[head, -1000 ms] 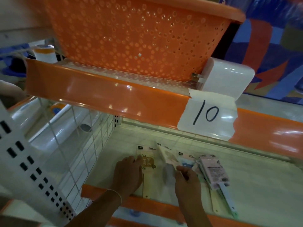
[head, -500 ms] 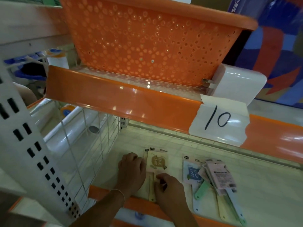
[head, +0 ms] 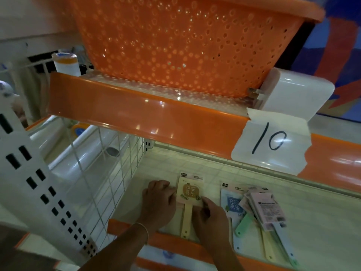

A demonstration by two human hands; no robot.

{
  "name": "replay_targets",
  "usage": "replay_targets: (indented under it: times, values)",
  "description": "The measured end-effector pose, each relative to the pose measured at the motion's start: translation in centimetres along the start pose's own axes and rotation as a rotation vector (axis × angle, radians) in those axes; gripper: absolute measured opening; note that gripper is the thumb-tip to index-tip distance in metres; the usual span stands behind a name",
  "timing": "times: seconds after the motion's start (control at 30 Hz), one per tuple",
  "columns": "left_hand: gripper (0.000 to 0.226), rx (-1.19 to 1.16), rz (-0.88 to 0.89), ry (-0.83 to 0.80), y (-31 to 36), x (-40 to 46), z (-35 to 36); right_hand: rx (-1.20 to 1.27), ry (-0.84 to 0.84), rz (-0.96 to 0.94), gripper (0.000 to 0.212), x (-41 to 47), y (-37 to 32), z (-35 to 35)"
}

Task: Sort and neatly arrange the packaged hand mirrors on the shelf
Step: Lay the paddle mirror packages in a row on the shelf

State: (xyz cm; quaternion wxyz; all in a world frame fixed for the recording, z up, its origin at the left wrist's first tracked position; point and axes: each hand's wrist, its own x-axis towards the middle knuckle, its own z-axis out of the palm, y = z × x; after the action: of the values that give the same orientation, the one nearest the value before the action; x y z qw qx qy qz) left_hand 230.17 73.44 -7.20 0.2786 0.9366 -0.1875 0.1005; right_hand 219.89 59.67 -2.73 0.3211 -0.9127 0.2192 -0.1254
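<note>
1. Head view: you look down into the lower shelf, and every place below is given relative to the yellow packaged hand mirror lying flat on it.
2. Your left hand sits against the left edge of that mirror's card, fingers bent, knuckles up; you cannot tell whether the fingertips hold the edge or only press on it.
3. Your right hand lies over the lower right corner of the same card, fingers curled down onto it, beside the pale handle that points toward you over the orange front lip.
4. To the right of the yellow mirror, apart from it, lies a blue-printed packaged mirror.
5. Farther right, touching that one, a loose pile of packaged mirrors lies askew, pink-backed pack on top, green and white handles fanning toward the lip.
6. Left of the yellow mirror stands a white wire divider.
7. Above it runs the orange edge of the upper shelf, carrying a paper label marked "10", an orange perforated basket, and a white box.
</note>
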Motion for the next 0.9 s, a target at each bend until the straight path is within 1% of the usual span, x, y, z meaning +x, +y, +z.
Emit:
replay_targets:
  times: [0.07, 0.17, 0.3, 0.37, 0.43, 0.6, 0.77, 0.9]
  values:
    - [0.029, 0.022, 0.009, -0.016, -0.1, 0.0, -0.1, -0.019, 0.015, -0.005, 0.03, 0.1, 0.6, 0.5]
    - [0.031, 0.047, 0.026, -0.026, -0.2, 0.0, -0.1, -0.007, 0.043, -0.022, 0.025, 0.0, 0.8, 0.8]
    - [0.037, 0.047, 0.061, -0.019, -0.2, -0.1, -0.1, -0.001, 0.018, -0.005, 0.029, 0.0, 1.1, 0.6]
    - [0.036, 0.029, 0.062, -0.011, -0.2, -0.1, -0.1, 0.004, 0.016, -0.021, 0.029, -0.1, 1.0, 0.3]
    - [0.03, -0.03, 0.038, -0.011, -0.2, 0.0, -0.2, 0.018, 0.014, -0.041, 0.028, -0.1, 0.9, 0.1]
    - [0.023, -0.143, 0.017, -0.021, -0.3, -0.1, -0.4, 0.058, 0.058, -0.07, 0.012, -0.2, 0.8, -0.2]
    - [0.021, -0.161, 0.023, -0.017, -0.2, -0.1, -0.4, 0.07, 0.087, -0.056, 0.012, -0.1, 1.0, 0.0]
    - [0.022, -0.173, 0.037, 0.003, -0.3, -0.1, -0.5, 0.075, 0.107, -0.034, 0.016, 0.0, 1.4, 0.4]
